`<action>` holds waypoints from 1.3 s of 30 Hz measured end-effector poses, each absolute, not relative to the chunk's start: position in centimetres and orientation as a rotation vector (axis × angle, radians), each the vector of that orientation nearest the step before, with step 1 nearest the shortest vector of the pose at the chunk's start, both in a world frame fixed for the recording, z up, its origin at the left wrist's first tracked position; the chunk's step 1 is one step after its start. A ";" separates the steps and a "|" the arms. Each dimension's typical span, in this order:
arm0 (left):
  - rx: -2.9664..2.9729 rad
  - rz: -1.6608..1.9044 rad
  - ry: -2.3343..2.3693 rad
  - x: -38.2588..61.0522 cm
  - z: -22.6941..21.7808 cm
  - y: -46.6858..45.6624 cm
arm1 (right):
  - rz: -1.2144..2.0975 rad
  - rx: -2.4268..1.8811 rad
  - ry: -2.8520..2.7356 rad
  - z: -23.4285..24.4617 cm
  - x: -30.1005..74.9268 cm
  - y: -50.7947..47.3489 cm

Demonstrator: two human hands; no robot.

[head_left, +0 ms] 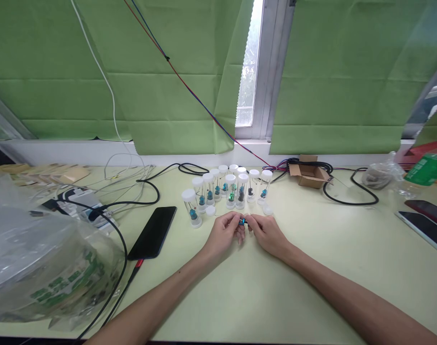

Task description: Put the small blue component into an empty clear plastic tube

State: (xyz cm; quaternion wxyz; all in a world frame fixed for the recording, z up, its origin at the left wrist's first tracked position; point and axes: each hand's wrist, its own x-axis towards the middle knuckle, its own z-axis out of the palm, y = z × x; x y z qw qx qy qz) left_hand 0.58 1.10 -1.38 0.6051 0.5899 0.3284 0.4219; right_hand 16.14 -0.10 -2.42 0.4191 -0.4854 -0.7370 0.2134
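My left hand [226,230] and my right hand [267,233] meet over the table, both with fingers closed in a pinch. Between their fingertips is a small blue and black part [242,222], too small to name exactly. Just beyond the hands stands a cluster of clear tubes with white caps [230,190], several holding small blue, green or dark pieces. One capped tube [192,209] stands at the cluster's near left. A loose white cap [210,210] lies left of my hands, and another white cap [267,209] lies behind my right hand.
A black phone [152,233] and a large clear plastic bag [56,268] lie to the left, with black cables around them. An open cardboard box [309,175] stands at the back right. Farther right are a bottle [427,168] and two more phones [425,230].
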 end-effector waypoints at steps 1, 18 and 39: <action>1.362 0.981 0.759 0.6 -1.4 1.1 | 0.524 -1.228 -1.840 -2.4 16.2 -0.1; 1.371 1.050 0.782 0.4 -1.2 1.1 | 0.616 -1.166 -1.854 -2.3 16.1 -0.4; 1.331 1.099 0.797 0.6 -1.1 1.0 | 0.593 -1.188 -1.845 -2.4 16.1 -0.4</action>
